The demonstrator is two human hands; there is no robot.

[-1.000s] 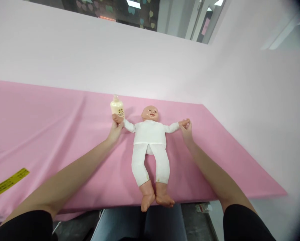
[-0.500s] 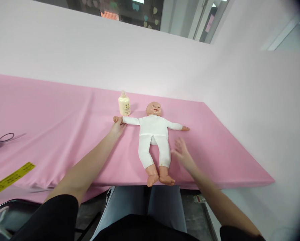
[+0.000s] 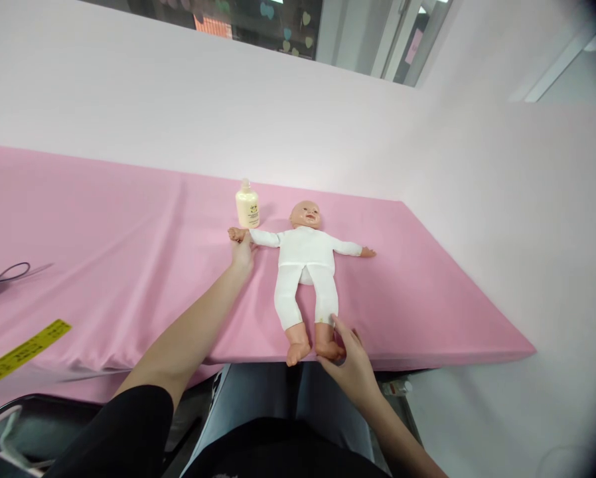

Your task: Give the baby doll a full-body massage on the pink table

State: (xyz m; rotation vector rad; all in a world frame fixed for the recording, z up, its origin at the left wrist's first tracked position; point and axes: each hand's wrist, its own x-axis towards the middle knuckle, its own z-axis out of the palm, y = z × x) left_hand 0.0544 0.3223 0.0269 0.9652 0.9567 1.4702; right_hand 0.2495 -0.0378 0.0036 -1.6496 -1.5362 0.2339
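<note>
From the head camera, a long table draped in a pink cloth runs across the view, its near edge hanging just above the person's lap. Behind it and to the right rise pale pink partition walls, with a strip of dark window showing above them. A yellow measuring tape lies on the cloth at the near left, and a dark cord curls at the far left edge.

A baby doll in a white suit lies on its back near the middle of the cloth, arms spread wide and bare feet at the table's near edge. A cream lotion bottle stands upright just beyond the doll's outstretched arm on the left side of the view.

The left hand reaches far forward and touches that arm at the wrist; the fingers seem loosely curled around it, though at this distance I cannot tell how firmly they close. The right hand is at the table's edge, fingers partly open and cupped around the doll's foot on that side, touching it.
</note>
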